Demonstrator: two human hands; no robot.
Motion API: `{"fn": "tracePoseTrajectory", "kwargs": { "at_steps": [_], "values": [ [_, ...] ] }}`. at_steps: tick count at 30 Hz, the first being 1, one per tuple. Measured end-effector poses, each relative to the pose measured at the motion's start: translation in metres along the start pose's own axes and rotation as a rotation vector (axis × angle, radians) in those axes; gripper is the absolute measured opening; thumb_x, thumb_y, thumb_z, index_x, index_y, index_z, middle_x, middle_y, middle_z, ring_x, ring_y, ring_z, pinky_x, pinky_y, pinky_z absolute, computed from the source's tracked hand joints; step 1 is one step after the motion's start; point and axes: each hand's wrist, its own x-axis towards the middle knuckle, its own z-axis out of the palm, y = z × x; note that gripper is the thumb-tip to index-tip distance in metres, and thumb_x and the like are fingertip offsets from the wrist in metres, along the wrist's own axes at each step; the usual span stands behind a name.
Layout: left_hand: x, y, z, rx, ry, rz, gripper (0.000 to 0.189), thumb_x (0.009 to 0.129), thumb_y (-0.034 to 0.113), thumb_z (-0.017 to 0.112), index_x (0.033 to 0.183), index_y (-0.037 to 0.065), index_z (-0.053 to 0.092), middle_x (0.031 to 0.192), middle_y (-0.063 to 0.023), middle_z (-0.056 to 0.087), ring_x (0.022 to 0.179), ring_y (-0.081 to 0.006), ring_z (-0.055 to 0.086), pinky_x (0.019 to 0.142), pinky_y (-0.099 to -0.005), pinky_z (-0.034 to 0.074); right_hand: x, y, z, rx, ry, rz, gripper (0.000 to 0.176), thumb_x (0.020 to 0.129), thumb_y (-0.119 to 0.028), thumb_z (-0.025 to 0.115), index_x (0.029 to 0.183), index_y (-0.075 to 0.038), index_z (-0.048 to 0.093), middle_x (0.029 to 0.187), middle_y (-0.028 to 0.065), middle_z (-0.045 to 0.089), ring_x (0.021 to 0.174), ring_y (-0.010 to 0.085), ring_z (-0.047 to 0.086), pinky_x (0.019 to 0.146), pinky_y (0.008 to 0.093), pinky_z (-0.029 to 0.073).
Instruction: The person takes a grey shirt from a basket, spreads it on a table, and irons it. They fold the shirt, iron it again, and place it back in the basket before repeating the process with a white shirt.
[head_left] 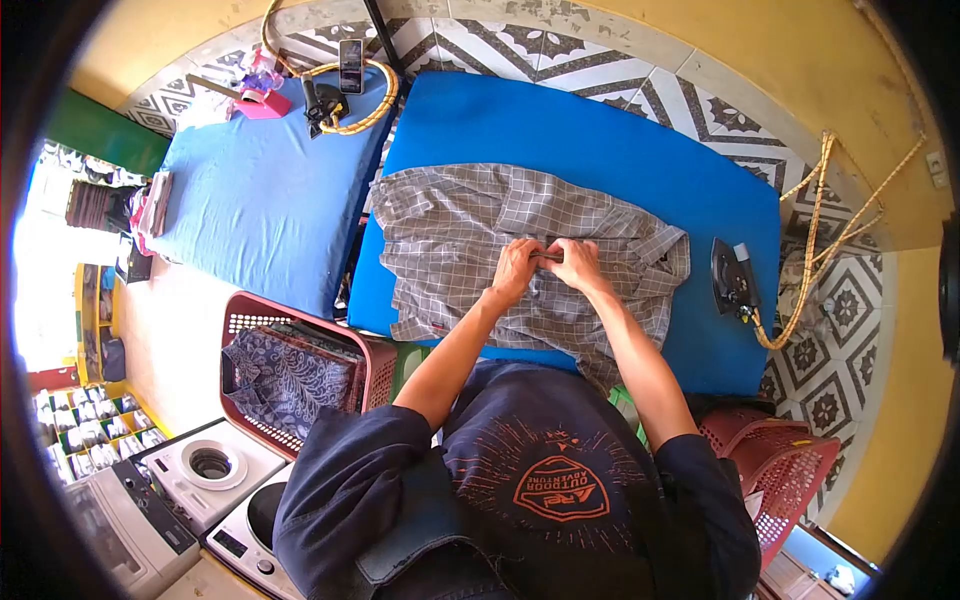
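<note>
A grey checked shirt (450, 215) lies spread across the blue padded ironing table (480, 115), its collar end toward the right. Both hands meet at the middle of the shirt. My left hand (516, 270) is closed, its fingers pinching the shirt's front edge. Right beside it, my right hand (574, 266) also pinches the cloth, with a small dark fold showing between the two. The fingertips partly hide what they grip. A black iron (732, 278) rests at the table's right end, apart from the shirt, with its yellow cord trailing off.
A second blue table (265, 190) on the left bears another iron (322, 105), a phone (351, 66) and a pink box (264, 104). A basket (380, 375) of folded clothes stands at its near end. Red baskets (790, 460) are at right, washing machines (215, 470) at lower left.
</note>
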Motion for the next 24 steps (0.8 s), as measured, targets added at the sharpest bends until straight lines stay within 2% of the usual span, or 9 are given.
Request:
{"fn": "tracePoseTrajectory", "kwargs": {
  "at_steps": [2,4,7,10,11,13,17,20,24],
  "values": [
    [0.000,-0.001,-0.001,-0.029,-0.042,-0.071,0.013,0.083,0.007,0.071,0.096,0.003,0.068,0.094,-0.0130,0.070,0.091,-0.0346,0.066,0.081,-0.0432,0.050,-0.001,0.006,0.007,-0.038,0.042,-0.034,0.020,0.087,-0.030,0.073,0.094,-0.011,0.073,0.091,0.0073,0.074,0.092,0.0252,0.069,0.106,0.0479,0.032],
    [0.000,0.001,-0.004,-0.210,-0.098,-0.325,0.016,0.083,0.009,0.073,0.098,0.004,0.069,0.098,-0.0130,0.072,0.094,-0.0341,0.067,0.083,-0.0425,0.051,-0.002,0.006,0.005,-0.075,0.086,-0.071,0.014,0.087,-0.026,0.072,0.093,-0.012,0.073,0.090,0.0068,0.074,0.091,0.0251,0.068,0.107,0.0501,0.030],
    [0.003,0.000,-0.010,-0.146,-0.251,-0.400,0.019,0.085,0.013,0.073,0.103,0.008,0.070,0.101,-0.0128,0.072,0.094,-0.0328,0.068,0.086,-0.0434,0.050,-0.004,0.007,0.005,-0.112,0.059,-0.095,0.007,0.089,-0.017,0.067,0.093,-0.014,0.073,0.092,0.0063,0.073,0.099,0.0243,0.067,0.107,0.0534,0.029],
    [-0.005,-0.002,-0.031,0.189,-0.347,-0.147,0.023,0.086,0.018,0.073,0.108,0.011,0.071,0.103,-0.0105,0.072,0.097,-0.0300,0.067,0.091,-0.0439,0.047,-0.003,-0.002,0.017,-0.341,0.165,-0.144,0.009,0.087,-0.014,0.065,0.090,-0.015,0.074,0.092,0.0045,0.070,0.103,0.0235,0.062,0.108,0.0549,0.030],
    [-0.011,-0.005,-0.041,0.188,-0.344,-0.144,0.023,0.086,0.018,0.073,0.108,0.011,0.071,0.103,-0.0105,0.072,0.097,-0.0300,0.067,0.091,-0.0439,0.047,-0.003,-0.010,0.021,-0.339,0.318,-0.215,0.008,0.087,-0.014,0.065,0.086,-0.014,0.074,0.089,0.0038,0.070,0.100,0.0231,0.063,0.105,0.0511,0.033],
    [-0.028,-0.020,-0.060,0.373,-0.256,-0.037,0.015,0.087,0.018,0.070,0.100,0.011,0.067,0.103,-0.0073,0.071,0.100,-0.0261,0.065,0.094,-0.0439,0.043,0.007,-0.032,0.024,-0.181,0.336,-0.298,0.008,0.087,-0.014,0.066,0.085,-0.014,0.074,0.088,0.0041,0.069,0.097,0.0229,0.063,0.101,0.0462,0.036],
    [-0.053,-0.034,-0.081,0.382,-0.206,0.048,0.016,0.087,0.018,0.070,0.101,0.011,0.070,0.104,-0.0058,0.070,0.104,-0.0252,0.061,0.097,-0.0422,0.041,0.036,-0.049,0.064,-0.119,0.202,-0.368,0.012,0.088,-0.016,0.063,0.086,-0.013,0.074,0.089,0.0063,0.070,0.097,0.0229,0.064,0.097,0.0433,0.037],
    [-0.058,-0.032,-0.081,0.445,-0.100,0.060,0.012,0.086,0.012,0.069,0.098,0.011,0.065,0.090,-0.0050,0.064,0.098,-0.0260,0.059,0.099,-0.0456,0.039,0.045,-0.057,0.074,-0.179,0.175,-0.306,0.016,0.089,-0.016,0.059,0.082,-0.012,0.072,0.087,0.0084,0.071,0.093,0.0240,0.066,0.094,0.0447,0.037],
    [-0.053,-0.024,-0.075,0.403,0.020,0.005,0.016,0.081,0.008,0.069,0.096,0.012,0.065,0.092,-0.0054,0.063,0.098,-0.0257,0.059,0.099,-0.0446,0.039,0.057,-0.065,0.078,-0.155,0.086,-0.191,0.017,0.087,-0.024,0.062,0.080,-0.011,0.070,0.089,0.0104,0.072,0.091,0.0270,0.068,0.093,0.0494,0.035]
  ]
}}
